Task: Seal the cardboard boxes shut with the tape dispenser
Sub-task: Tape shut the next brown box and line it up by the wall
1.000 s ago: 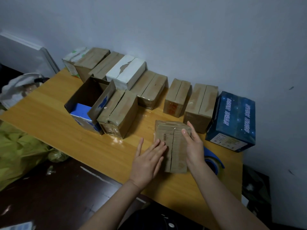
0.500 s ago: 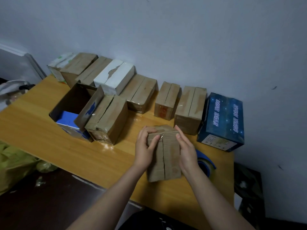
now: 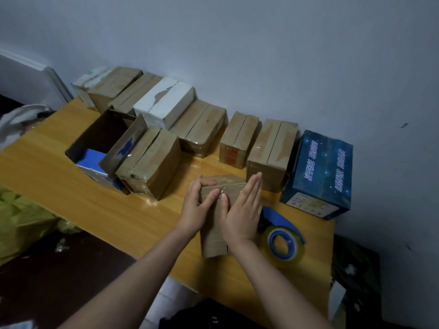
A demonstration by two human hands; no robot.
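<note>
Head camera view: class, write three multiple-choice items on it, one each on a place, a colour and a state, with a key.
1. Where is the tape dispenser? A on the table, right of the small box; B on the floor; C taped to the wall.
2. What colour is the rightmost box? A white; B dark blue; C red.
3. How is the right hand? A flat on the small box; B gripping the dispenser; C in a fist.
Key: 1 A, it lies on the wood beside that box; 2 B, blue with pale specks; 3 A, straight fingers press the cardboard.
</note>
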